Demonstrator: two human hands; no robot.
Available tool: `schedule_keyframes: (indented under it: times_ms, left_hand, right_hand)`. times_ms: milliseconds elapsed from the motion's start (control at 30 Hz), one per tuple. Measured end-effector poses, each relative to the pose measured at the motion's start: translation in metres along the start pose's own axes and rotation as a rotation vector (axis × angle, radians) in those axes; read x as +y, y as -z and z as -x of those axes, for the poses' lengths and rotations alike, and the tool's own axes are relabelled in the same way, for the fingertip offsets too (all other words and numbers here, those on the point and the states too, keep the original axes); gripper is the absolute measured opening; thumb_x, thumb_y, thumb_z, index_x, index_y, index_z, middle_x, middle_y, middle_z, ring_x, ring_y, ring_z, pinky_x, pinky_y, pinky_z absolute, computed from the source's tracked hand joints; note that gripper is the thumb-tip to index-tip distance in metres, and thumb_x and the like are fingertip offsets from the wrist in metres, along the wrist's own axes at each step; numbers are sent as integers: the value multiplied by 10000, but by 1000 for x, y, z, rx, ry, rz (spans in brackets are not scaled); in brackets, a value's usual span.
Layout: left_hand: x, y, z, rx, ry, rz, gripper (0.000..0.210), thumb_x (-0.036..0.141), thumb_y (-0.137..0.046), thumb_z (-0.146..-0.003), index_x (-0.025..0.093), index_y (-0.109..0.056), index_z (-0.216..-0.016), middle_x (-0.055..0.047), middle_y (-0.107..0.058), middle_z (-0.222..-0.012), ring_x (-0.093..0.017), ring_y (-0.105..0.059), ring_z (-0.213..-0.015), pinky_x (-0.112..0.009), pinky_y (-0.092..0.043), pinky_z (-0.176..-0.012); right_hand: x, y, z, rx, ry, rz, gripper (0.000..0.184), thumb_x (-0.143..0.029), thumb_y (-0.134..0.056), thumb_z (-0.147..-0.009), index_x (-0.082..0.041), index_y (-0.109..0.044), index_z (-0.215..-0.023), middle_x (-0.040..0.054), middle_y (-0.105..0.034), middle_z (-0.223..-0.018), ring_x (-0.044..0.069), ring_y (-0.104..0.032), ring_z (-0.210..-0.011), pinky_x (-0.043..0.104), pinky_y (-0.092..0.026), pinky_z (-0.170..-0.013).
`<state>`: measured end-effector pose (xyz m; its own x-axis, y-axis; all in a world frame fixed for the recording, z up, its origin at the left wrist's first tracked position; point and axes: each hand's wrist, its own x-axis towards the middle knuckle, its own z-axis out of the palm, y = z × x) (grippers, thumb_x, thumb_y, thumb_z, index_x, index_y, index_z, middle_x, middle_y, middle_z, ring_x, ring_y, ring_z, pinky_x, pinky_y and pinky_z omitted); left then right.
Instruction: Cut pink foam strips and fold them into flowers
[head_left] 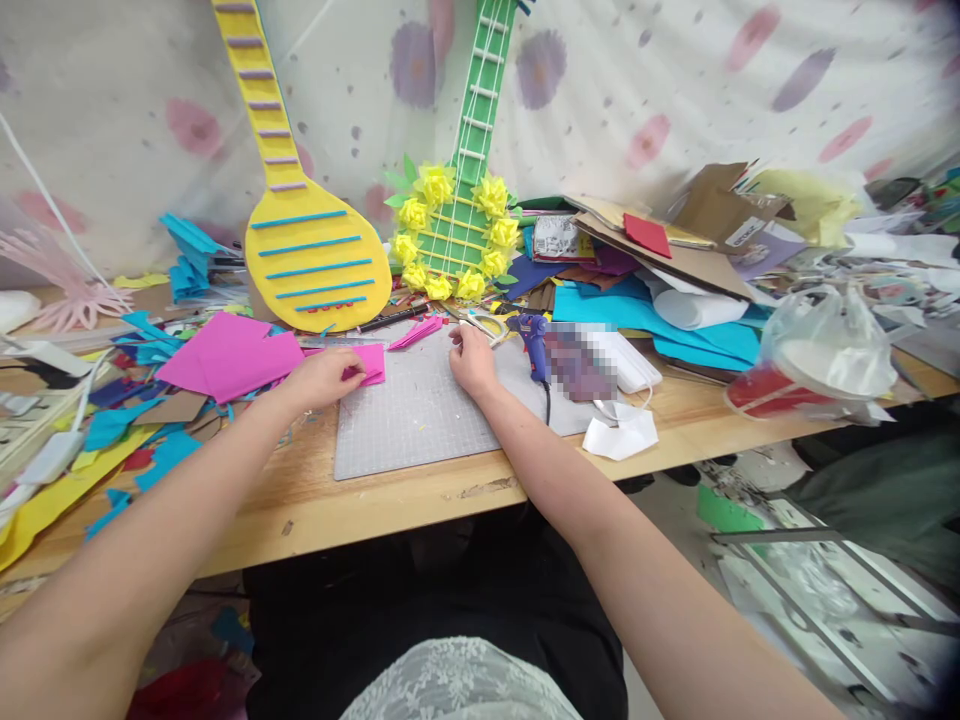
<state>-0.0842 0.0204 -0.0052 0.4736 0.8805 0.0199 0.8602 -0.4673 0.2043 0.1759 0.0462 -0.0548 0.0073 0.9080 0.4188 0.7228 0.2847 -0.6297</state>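
Note:
My left hand [327, 382] rests on the left part of a grey cutting mat [420, 430], its fingers curled in at a folded piece of magenta paper [372, 364]. My right hand [473, 362] is over the mat's far middle, fingers bent together and pointing down; what they hold, if anything, is hidden. Just behind it lie scissors [491, 327], partly covered by the hand. Between the hands, a narrow folded magenta piece [417, 332] lies at the mat's far edge. A larger magenta sheet [232, 358] lies left of my left hand.
A blue glue gun [533, 345] stands right of my right hand. A yellow paper instrument [319, 260] and a green one with yellow flowers [465, 235] lean at the back. Paper scraps crowd the left; stacked card [667, 330] and a bagged red tub [810, 370] sit right.

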Motion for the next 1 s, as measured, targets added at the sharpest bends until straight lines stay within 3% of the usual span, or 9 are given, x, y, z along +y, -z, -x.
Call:
schedule_keyframes:
  times_ms: [300, 567, 1000]
  left_hand:
    - [2, -2, -2, 65, 217, 171, 176, 363, -539, -705, 224, -580, -806, -23, -690, -841, -187, -631, -789, -296, -461, -714]
    - [-5, -3, -7, 168, 341, 329, 244, 356, -643, -613, 217, -545, -787, -4, -689, -763, -186, -651, -744, -287, -471, -661]
    - [-1, 4, -9, 138, 462, 616, 279, 322, -638, -572, 182, -663, -812, -37, -719, -722, -226, -666, -779, -341, -502, -742]
  right_hand:
    - [-1, 0, 1, 4, 6, -20, 346, -58, -379, -651, -178, -561, -920, 76, -610, -901, 208, -527, -883, 356, -429, -834]
    - [-3, 2, 1, -17, -6, 1, 343, -51, -384, -664, -170, -562, -932, 79, -613, -915, 210, -529, -888, 355, -423, -837]
    - [-2, 0, 0, -9, -9, -1, 338, -45, -379, -659, -178, -553, -916, 74, -607, -904, 209, -530, -891, 349, -426, -836]
